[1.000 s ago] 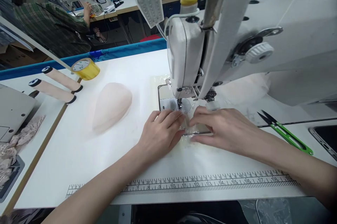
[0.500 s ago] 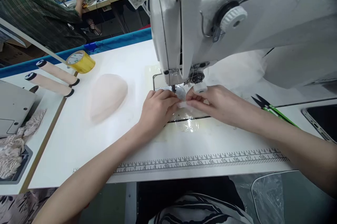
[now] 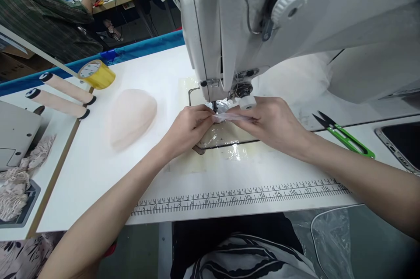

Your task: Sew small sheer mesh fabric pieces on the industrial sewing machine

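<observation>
Close under the sewing machine (image 3: 210,43) head, a thin strip of sheer pale fabric (image 3: 231,116) is stretched between my hands, just in front of the needle. My left hand (image 3: 190,128) pinches the strip's left end beside the presser foot (image 3: 215,106). The right end is gripped by my right hand (image 3: 271,121), its fingers closed and partly hidden by the machine head. A rounded sheer pale fabric piece (image 3: 133,117) lies flat to the left of my left hand.
Green-handled thread snips (image 3: 349,139) and a phone (image 3: 402,141) lie at right. Two thread cones (image 3: 59,103) and yellow tape (image 3: 96,74) sit at left. A ruler strip (image 3: 236,198) runs along the front edge. A co-worker (image 3: 49,21) sits at another machine behind.
My right hand has turned and lifted a little, and the fabric strip now shows stretched between both hands. My left hand has shifted slightly left and up. The view has shifted slightly too.
</observation>
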{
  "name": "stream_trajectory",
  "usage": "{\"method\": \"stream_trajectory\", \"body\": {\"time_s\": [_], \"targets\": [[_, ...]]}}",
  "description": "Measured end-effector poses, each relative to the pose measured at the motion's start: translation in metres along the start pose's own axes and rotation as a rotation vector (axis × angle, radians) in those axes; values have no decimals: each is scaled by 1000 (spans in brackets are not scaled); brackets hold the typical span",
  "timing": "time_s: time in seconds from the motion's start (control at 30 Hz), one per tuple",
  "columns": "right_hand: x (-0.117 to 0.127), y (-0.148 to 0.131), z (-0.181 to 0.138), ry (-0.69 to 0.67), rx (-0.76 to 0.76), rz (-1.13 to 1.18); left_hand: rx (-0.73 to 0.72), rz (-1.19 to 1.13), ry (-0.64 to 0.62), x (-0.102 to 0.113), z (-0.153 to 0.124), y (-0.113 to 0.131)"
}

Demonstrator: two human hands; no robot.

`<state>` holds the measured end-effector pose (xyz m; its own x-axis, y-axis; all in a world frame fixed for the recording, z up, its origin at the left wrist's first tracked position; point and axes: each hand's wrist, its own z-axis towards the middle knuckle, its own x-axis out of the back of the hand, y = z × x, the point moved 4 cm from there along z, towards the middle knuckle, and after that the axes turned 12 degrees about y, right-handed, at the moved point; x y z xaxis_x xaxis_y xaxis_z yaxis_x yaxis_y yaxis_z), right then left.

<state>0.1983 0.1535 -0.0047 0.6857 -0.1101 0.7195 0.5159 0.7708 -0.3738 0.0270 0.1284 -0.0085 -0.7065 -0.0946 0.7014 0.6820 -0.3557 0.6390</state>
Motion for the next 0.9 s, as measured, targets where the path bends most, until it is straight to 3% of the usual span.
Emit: {"method": "stream_trajectory", "body": {"time_s": [0.17, 0.27, 0.53, 0.67, 0.9], "targets": [[-6, -2, -3, -18, -28, 36, -58, -46, -12, 0, -3, -1], [-8, -4, -5, -60, -3, 42, -186, 3, -9, -2, -10, -1], [-3, -18, -9, -40, 319, -112, -592, 568, 153, -11, -44, 9], [-3, -23, -13, -20, 358, -153, -572, 689, 116, -12, -53, 16], [-6, -24, -16, -44, 360, -187, -510, 703, 52, -12, -53, 17]]}}
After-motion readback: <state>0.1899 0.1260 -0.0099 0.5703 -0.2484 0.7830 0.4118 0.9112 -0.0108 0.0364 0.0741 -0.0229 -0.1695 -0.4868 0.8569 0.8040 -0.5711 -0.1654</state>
